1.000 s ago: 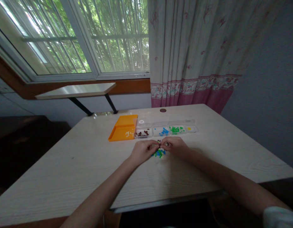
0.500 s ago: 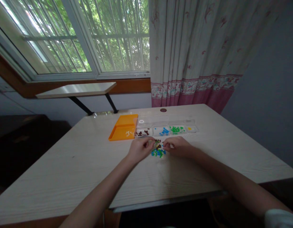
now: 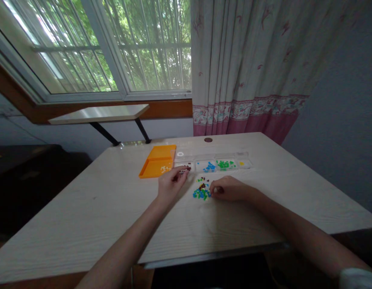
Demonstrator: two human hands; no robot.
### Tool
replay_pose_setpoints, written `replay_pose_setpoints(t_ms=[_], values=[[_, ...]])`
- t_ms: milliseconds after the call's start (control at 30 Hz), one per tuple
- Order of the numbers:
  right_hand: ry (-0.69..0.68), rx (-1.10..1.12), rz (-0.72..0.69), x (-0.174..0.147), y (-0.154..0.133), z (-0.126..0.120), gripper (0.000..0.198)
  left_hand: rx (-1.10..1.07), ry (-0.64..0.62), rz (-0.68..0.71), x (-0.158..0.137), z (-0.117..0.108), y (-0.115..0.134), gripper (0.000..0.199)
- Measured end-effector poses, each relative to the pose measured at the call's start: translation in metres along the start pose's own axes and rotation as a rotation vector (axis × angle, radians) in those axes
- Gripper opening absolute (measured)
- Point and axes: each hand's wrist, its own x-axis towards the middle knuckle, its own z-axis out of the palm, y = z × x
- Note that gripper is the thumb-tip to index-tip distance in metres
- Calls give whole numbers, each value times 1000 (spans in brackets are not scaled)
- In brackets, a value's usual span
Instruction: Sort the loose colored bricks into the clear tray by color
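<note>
My left hand is over the front of the compartment with the dark brown pieces, its thumb and fingers drawn together. Whatever those fingertips hold is too small to make out. At the right edge of a loose pile of small blue, green and brown pieces, my right hand rests with curled, pinched fingers. Anything in that pinch is hidden. A clear plastic compartment box lies behind the pile, with blue pieces, green pieces and a yellow piece in separate compartments.
An orange box lies at the left end of the clear one, with white pieces in its front part. A small raised shelf stands at the table's back left. The table's front edge is close to me.
My left hand has moved from the loose pile back and left to the brown compartment. My right hand has stayed beside the pile, shifting only slightly.
</note>
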Motion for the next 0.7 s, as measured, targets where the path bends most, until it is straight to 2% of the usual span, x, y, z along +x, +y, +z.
replay_pose_setpoints(t_ms=[300,700], values=[[-5,21,-7,-1,0,-1,16,-1,39,15,0,1,-2,24],[-20,-1,-12,-1,-2,-2,16,76,-13,-35,4,0,-16,25]])
